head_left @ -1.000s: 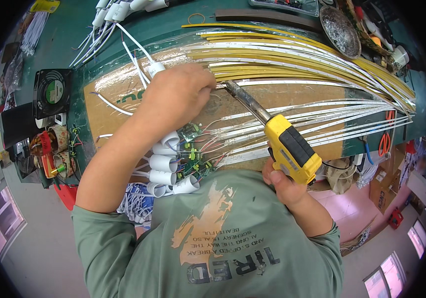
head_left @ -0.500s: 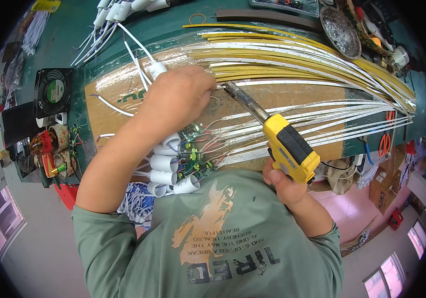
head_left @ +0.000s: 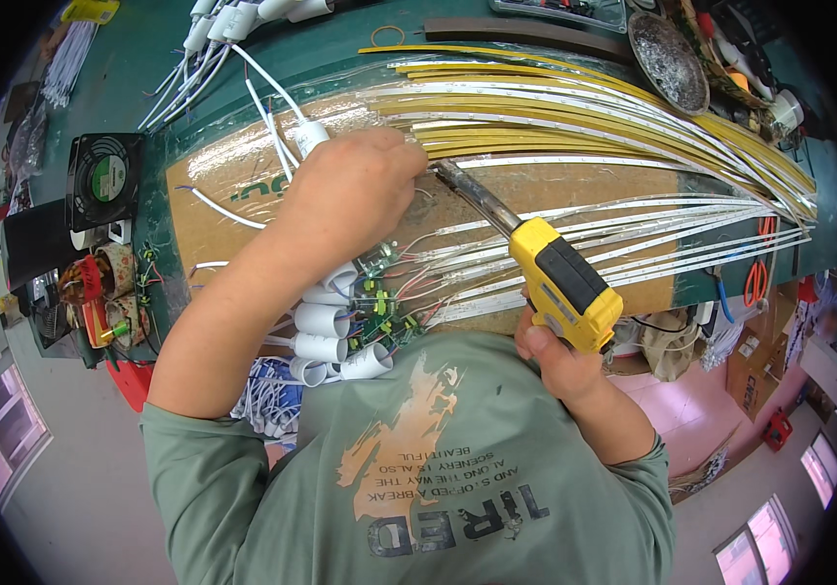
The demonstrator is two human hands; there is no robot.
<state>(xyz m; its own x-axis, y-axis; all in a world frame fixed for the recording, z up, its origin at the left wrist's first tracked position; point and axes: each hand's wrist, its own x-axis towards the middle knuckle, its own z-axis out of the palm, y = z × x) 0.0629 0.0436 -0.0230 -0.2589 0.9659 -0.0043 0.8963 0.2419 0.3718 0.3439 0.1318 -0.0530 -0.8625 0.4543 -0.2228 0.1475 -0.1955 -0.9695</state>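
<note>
Right hand, right of centre: the grip is closed around the handle of a yellow-and-black, pistol-shaped tool with a long, stained metal barrel. The barrel is angled toward the upper left, its tip set just beside the fingers of the left hand. Left hand, above centre: fingertips are drawn together and the palm is turned from view; whether anything is pinched there cannot be told.

Near both, the end of a slim white strip dotted with small components is seen, its length run out toward the right of the frame. Below it, more white strips are fanned across a brown cardboard sheet laid on the green tabletop. Small green circuit boards with thin wires and white plastic cylindrical housings are clustered left of centre. A bundle of yellow and white strips is spread across the upper right.

Handling, as judged: the tool is probably moderately weighty and rigid, best taken by the handle, with the possibly hot barrel avoided. The strips are likely light, springy and easily kinked, best held flat near the end. Wire joints are probably fragile; boards are better lifted by their edges.
</note>
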